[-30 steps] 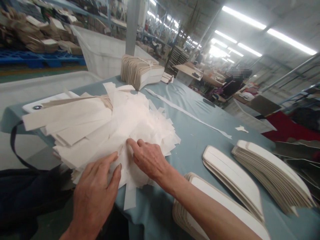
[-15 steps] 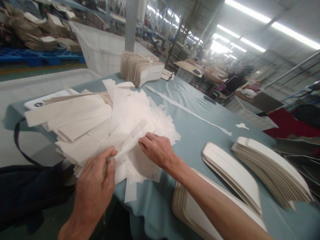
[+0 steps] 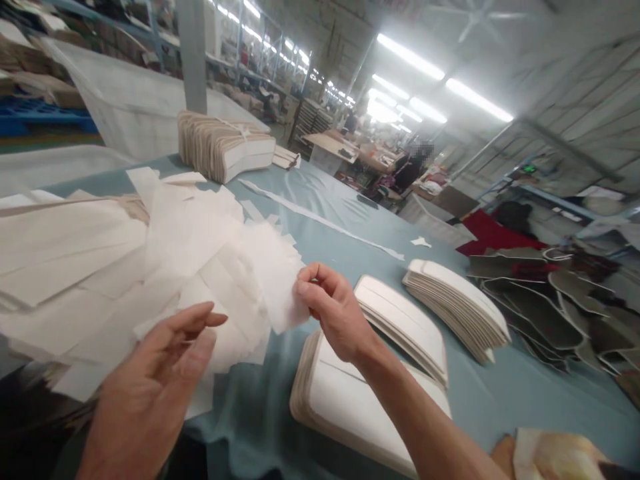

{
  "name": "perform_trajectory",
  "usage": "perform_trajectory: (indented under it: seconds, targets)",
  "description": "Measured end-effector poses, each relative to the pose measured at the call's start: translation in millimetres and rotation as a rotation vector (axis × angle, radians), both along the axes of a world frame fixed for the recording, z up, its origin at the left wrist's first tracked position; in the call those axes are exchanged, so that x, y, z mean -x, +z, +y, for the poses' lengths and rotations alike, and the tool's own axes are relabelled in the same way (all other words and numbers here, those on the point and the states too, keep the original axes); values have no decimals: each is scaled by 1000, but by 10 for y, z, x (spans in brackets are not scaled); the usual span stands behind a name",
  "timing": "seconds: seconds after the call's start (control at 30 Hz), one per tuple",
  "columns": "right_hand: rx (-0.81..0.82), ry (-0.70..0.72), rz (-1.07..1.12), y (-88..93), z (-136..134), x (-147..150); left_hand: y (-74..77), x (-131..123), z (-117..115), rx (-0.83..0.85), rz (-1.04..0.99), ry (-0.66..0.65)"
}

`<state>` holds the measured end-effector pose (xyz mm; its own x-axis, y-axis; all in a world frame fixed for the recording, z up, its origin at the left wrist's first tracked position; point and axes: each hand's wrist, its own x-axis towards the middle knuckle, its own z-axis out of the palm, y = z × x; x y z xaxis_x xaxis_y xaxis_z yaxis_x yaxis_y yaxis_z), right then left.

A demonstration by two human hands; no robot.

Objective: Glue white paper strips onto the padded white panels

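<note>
A thin white paper sheet (image 3: 280, 283) hangs from my right hand (image 3: 330, 307), pinched at its edge between thumb and fingers. It is lifted off the right side of a loose heap of white and cream paper pieces (image 3: 195, 227). My left hand (image 3: 155, 380) hovers over the near edge of that heap, thumb and fingers apart, with nothing seen between them. Just right of the sheet, partly behind my right forearm, lies a stack of white-topped curved panels (image 3: 345, 393). Two more such stacks, a low one (image 3: 400, 320) and a taller one (image 3: 460, 300), lie beyond it.
A tied bundle of beige panels (image 3: 225, 147) stands at the table's far side. A long white strip (image 3: 320, 217) and a small scrap (image 3: 421, 242) lie on the blue-green cover (image 3: 350, 257). Dark panels (image 3: 545, 307) are piled at right. A person's hand (image 3: 505, 453) shows lower right.
My right hand has drawn a sheet up from the heap and moved right. My left hand has opened away from the papers. The view has swung right, bringing another hand into sight.
</note>
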<state>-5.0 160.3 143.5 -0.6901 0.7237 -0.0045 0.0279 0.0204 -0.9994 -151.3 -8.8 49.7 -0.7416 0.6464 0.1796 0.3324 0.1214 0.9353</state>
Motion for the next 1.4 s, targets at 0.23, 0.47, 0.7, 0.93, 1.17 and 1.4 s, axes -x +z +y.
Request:
perform_trajectory:
  seconds: [0.23, 0.47, 0.7, 0.93, 1.17, 1.4]
  targets:
    - [192, 126, -213, 144, -396, -644, 316, -658, 142, -84, -516, -374]
    - [208, 79, -177, 36, -711, -1021, 445, -1127, 78, 31, -264, -266]
    - [196, -163, -108, -218, -903, -1328, 447, -1693, 67, 38, -320, -348]
    - [-50, -252, -373, -223, -455, -1683, 272, -1960, 48, -177, 169, -588]
    - [-138, -168, -627, -259, -316, -1635, 164, -1640, 32, -239, 754, -473]
    - [-199, -167, -866, -269, -294, -1493, -61, -1372, 36, -101, 815, -443]
